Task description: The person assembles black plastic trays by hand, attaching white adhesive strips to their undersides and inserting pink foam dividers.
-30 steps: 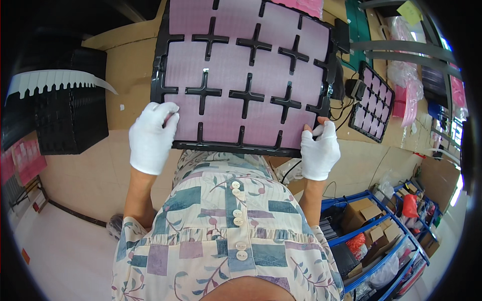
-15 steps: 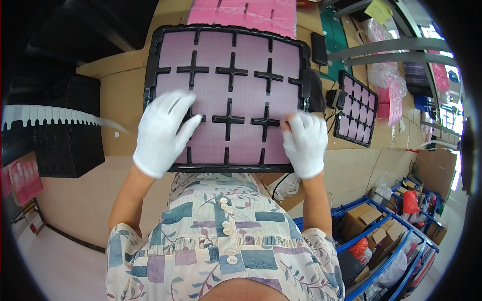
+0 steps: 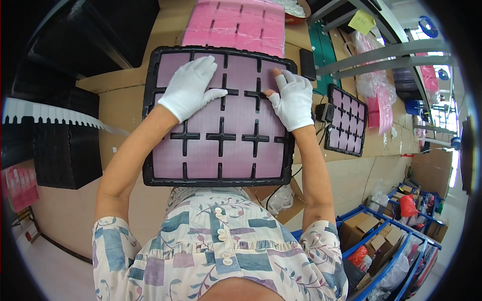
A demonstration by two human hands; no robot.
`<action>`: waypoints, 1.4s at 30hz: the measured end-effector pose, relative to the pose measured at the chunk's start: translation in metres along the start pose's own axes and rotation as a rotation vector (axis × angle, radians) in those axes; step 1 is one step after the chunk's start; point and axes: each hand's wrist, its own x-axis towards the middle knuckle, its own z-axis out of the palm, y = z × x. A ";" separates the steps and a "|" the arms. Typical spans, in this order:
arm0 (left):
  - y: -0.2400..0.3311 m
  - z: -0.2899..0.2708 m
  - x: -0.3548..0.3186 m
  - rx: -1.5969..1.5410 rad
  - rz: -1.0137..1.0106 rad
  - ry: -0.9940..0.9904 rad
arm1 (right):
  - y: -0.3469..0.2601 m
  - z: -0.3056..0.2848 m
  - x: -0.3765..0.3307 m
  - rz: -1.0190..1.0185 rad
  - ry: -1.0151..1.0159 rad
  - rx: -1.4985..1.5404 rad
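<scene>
A black rectangular tray (image 3: pixel 217 181) with cross-shaped dividers lies in front of me, its near edge close to my body. Pinkish-purple sheet (image 3: pixel 236 113) shows between the dividers. My left hand (image 3: pixel 193 88), in a white glove, rests over the tray's far left part. Its fingers point away from me and the thumb is spread towards a cross. Over the far right part lies my right hand (image 3: pixel 292 101), gloved with bare thumb and index fingertips; its thumb and fingers are apart near the right rim. Neither hand holds anything visible.
Beyond the tray lies a plastic-wrapped stack of pink sheets (image 3: pixel 236 27). A similar smaller-looking tray (image 3: pixel 346 120) rests on the bench at right. Black boxes (image 3: pixel 65 135) stand at left, with a white toothed strip (image 3: pixel 55 115) nearby. A blue-framed rack (image 3: pixel 381 236) holds cartons at lower right.
Both hands have slid from the tray's nearer part to its far part, forearms stretching forward. The tray appears slightly lower and further left in view; the view itself has shifted too.
</scene>
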 end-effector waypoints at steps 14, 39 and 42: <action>-0.059 -0.020 -0.088 0.018 -0.435 0.260 | 0.001 -0.028 -0.062 0.665 -0.150 0.254; 0.280 -0.004 0.151 -0.486 -0.072 -0.249 | 0.273 -0.068 -0.310 1.167 0.338 0.062; 0.350 0.118 0.211 -0.476 0.142 -0.376 | 0.357 -0.027 -0.392 1.343 0.163 -0.091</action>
